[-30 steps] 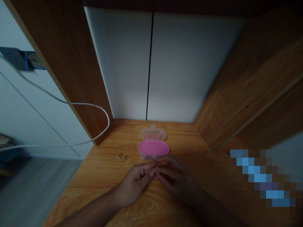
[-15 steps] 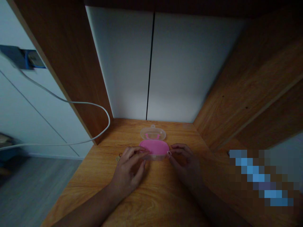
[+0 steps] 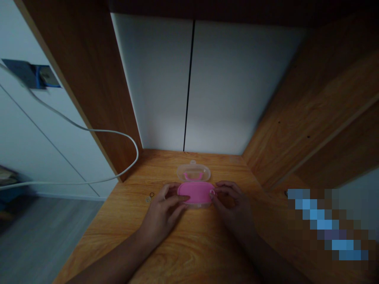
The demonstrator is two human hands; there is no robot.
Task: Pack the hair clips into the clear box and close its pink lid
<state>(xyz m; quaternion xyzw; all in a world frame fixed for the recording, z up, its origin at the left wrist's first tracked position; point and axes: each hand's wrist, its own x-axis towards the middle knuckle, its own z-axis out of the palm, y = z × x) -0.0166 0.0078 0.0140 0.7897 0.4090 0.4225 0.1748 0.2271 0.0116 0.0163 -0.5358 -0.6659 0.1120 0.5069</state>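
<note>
An oval clear plastic case point(image 3: 199, 206) rests on the wooden tabletop, a flat pink panel point(image 3: 197, 191) covering its near half. Its clear lid point(image 3: 205, 172), which has a pink handle point(image 3: 193, 176), lies folded back behind. My left hand point(image 3: 162, 209) is closed on the case's left end, one finger lying over the pink panel. Between thumb and finger at the other end, my right hand point(image 3: 232, 207) pinches a small white loop point(image 3: 212, 192) against the panel's right end. What the loop belongs to is too small to tell.
Two small rings, one dark point(image 3: 152, 194) and one pale point(image 3: 148, 199), lie left of my left hand. A white cable point(image 3: 130, 136) hangs in a curve at the left. Wooden side panels and a white back wall point(image 3: 219, 86) enclose the tabletop point(image 3: 189, 248).
The case sits slightly lower in view, with a small camera shift. My left hand has settled around its left end. The white loop has moved from the pink panel's right edge onto its surface.
</note>
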